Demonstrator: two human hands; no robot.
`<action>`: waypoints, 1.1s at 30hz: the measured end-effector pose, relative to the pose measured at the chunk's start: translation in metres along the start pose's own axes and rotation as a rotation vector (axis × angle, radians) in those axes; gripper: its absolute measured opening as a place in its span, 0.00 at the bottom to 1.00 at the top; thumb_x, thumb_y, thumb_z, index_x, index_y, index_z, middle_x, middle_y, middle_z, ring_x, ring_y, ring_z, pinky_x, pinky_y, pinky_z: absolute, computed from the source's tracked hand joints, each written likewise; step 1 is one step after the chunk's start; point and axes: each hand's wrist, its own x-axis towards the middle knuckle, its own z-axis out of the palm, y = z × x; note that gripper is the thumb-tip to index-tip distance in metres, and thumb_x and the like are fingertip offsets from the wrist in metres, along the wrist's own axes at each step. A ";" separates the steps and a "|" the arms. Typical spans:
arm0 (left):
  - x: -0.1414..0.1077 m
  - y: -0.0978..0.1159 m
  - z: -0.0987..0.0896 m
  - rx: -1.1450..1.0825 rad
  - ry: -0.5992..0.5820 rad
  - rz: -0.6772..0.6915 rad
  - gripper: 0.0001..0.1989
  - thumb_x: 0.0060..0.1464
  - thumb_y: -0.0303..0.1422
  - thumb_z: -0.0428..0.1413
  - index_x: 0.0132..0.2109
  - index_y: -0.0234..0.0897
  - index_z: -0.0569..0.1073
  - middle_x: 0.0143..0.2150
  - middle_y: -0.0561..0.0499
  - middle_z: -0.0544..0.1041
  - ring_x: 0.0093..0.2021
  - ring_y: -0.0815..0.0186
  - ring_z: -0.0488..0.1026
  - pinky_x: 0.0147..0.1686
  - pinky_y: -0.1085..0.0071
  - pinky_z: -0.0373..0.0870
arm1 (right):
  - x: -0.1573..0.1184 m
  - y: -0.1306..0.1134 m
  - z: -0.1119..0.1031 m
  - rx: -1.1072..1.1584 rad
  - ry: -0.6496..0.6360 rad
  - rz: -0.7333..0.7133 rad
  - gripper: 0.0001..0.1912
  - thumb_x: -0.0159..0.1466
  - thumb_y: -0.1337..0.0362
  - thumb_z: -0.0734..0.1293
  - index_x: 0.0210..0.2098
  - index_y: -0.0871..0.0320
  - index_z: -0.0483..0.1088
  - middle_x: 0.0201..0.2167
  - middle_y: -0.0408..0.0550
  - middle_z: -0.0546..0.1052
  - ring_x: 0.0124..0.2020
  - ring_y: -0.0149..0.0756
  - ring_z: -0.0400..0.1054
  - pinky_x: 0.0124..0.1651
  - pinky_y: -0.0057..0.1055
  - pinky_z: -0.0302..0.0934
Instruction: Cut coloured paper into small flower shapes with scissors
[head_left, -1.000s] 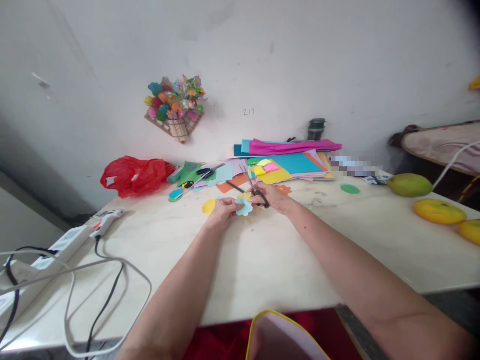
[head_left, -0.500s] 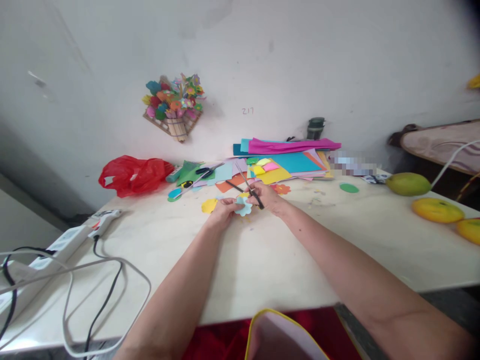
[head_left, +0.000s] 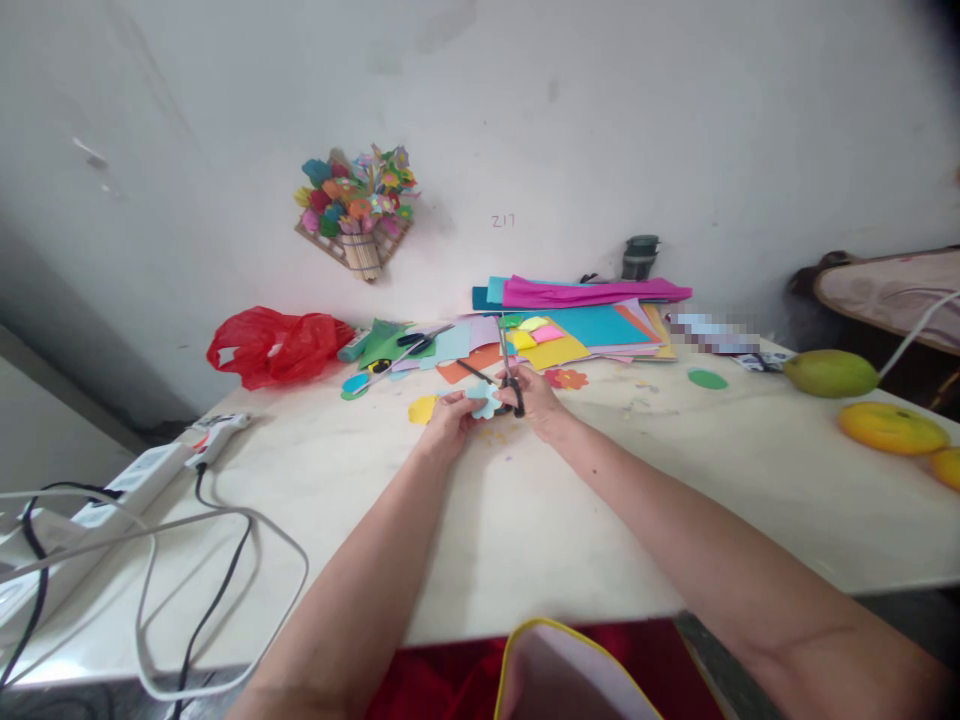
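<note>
A light-blue paper flower [head_left: 482,401] with a scalloped edge is pinched in my left hand [head_left: 448,422]. My right hand [head_left: 538,402] is closed around the black handles of a pair of scissors [head_left: 505,350], whose blades stand apart and point away from me; its fingertips are also at the flower's right edge. Just left of my left hand lies a yellow paper piece [head_left: 422,408]. Beyond my right hand is an orange-red paper flower [head_left: 566,379]. Small paper scraps [head_left: 491,436] lie under the hands.
Coloured paper sheets [head_left: 600,328] are stacked along the wall. A second pair of scissors [head_left: 416,343] and a red plastic bag [head_left: 281,345] lie at the back left. A power strip [head_left: 131,490] with loose cables is at left, several mangoes [head_left: 892,427] at right.
The paper flower has turned and shifted slightly left in my fingers. The scissors have swung more upright in my right hand. The whole view has shifted a little.
</note>
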 end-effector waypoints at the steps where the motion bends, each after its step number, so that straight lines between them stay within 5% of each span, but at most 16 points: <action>1: 0.000 0.000 0.000 -0.001 -0.004 0.001 0.09 0.31 0.27 0.64 0.25 0.30 0.74 0.22 0.51 0.73 0.22 0.71 0.68 0.27 0.73 0.65 | 0.000 0.001 0.001 0.002 0.004 0.000 0.17 0.40 0.66 0.70 0.29 0.57 0.64 0.18 0.35 0.66 0.20 0.26 0.60 0.24 0.25 0.55; 8: 0.000 0.004 -0.004 0.011 0.038 0.021 0.10 0.30 0.27 0.65 0.25 0.30 0.75 0.23 0.50 0.74 0.23 0.70 0.69 0.29 0.71 0.67 | 0.001 -0.002 -0.005 0.002 -0.044 0.007 0.18 0.42 0.65 0.72 0.31 0.57 0.64 0.18 0.35 0.67 0.20 0.27 0.63 0.25 0.25 0.58; 24: 0.002 0.010 -0.007 -0.030 0.218 0.079 0.12 0.29 0.30 0.65 0.22 0.33 0.69 0.23 0.52 0.73 0.27 0.68 0.72 0.34 0.68 0.72 | 0.003 -0.018 -0.038 -0.430 -0.552 0.185 0.18 0.56 0.50 0.67 0.27 0.61 0.65 0.21 0.46 0.74 0.18 0.29 0.67 0.19 0.23 0.56; 33: 0.003 0.007 -0.008 -0.108 0.191 0.050 0.10 0.31 0.25 0.64 0.24 0.31 0.70 0.25 0.50 0.75 0.27 0.67 0.74 0.33 0.69 0.72 | 0.001 -0.015 -0.034 -0.495 -0.560 0.180 0.17 0.54 0.51 0.68 0.27 0.60 0.64 0.19 0.43 0.72 0.16 0.26 0.64 0.18 0.22 0.55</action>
